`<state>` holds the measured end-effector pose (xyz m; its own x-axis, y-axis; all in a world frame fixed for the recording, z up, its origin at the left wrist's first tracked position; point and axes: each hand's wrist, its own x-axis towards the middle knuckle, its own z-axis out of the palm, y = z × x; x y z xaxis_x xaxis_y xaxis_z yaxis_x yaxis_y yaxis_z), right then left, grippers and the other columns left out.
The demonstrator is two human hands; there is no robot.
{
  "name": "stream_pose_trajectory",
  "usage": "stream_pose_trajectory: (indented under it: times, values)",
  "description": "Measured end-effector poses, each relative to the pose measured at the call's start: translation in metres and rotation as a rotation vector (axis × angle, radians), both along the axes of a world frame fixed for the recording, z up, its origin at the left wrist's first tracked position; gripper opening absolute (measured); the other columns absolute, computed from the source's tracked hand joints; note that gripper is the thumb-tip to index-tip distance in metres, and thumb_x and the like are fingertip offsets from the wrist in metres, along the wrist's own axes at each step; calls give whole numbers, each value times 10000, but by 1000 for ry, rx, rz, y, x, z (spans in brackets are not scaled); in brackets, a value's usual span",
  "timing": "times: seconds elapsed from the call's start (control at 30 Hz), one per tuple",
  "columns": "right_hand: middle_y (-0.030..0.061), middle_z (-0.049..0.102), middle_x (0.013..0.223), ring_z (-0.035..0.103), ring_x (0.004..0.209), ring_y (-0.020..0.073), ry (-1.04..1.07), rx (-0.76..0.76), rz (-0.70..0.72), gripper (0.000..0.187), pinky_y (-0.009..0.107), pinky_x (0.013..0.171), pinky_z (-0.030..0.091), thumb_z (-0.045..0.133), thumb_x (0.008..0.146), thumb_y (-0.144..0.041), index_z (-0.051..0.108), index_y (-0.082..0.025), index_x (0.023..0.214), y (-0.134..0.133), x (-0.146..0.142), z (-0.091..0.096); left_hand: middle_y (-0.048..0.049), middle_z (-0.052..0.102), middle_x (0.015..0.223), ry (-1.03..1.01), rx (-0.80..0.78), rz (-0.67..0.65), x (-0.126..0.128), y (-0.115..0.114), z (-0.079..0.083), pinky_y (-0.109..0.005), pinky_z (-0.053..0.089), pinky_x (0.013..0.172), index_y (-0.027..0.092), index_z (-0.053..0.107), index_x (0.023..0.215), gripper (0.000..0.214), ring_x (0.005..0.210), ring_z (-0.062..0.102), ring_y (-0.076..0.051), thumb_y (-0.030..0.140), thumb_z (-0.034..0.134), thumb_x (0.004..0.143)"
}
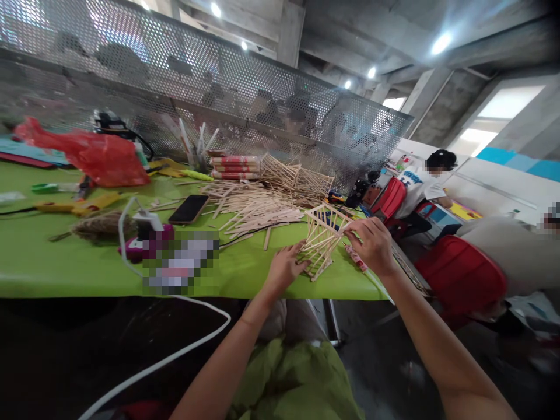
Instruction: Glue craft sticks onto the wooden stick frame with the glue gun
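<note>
Green covers the counter (pixel 245 274). From the left come one red bag (pixel 100 160), one black phone (pixel 189 209) and too many loose sticks (pixel 258 211) to count. The left hand (pixel 284 265) grips the side of one stick frame (pixel 322 248) near the front, likely to steady it; the right hand (pixel 371 242) pinches its corner.

one wide view from a camera on the person's head, looking forward and down across a green surface (pixel 247 280). straight below, at six o'clock, it takes in the wearer's lap (pixel 301 324); quite near, the left fingers (pixel 294 249) show between five and six, the right fingers (pixel 357 226) between three and four. beyond, a perforated panel (pixel 245 96) slopes down from ten toward two o'clock. farthest off are the ceiling (pixel 363 35) at one and a seated person (pixel 420 185) near three.
</note>
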<state>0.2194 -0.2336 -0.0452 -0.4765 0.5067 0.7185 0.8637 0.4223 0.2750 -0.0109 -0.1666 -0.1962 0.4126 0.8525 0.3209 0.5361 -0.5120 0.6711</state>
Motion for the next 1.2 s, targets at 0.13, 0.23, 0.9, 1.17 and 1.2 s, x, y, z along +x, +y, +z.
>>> stream_pose_trajectory:
  times: [0.13,0.23,0.9,1.17,1.2]
  values:
    - [50,760,941,655,903,258,-5,-7,-17,103,425,861,504,640,1047,-242,696,-266,965,0,0,0,-81,742,1338,-8,5,-1,0,0,-1,-379,508,1122,272,578,1510,606,1237,678,-258,385,699,926]
    - [54,746,896,649,895,263,12,1,-28,156,424,850,500,625,1048,-236,680,-264,905,0,-1,-1,-80,739,1347,3,-3,3,0,-1,0,-391,510,1120,272,568,1520,617,1238,675,-265,395,697,928]
    - [37,786,927,643,846,236,-49,64,25,125,397,830,500,645,1039,-187,727,-252,970,-7,-14,4,-63,700,1444,67,-91,13,1,0,9,-402,480,1182,298,546,1548,637,1323,651,-274,388,691,934]
    - [53,736,885,595,832,243,-107,124,46,116,381,807,479,640,1032,-167,671,-231,941,-5,-15,6,-51,701,1444,84,-102,16,1,-1,12,-381,479,1178,307,533,1557,653,1318,651,-259,381,699,929]
    - [55,733,887,592,834,246,-107,111,48,115,384,806,478,639,1032,-169,669,-230,940,-5,-15,7,-51,704,1439,83,-102,18,1,-1,12,-381,483,1171,312,537,1553,648,1312,654,-259,383,699,930]
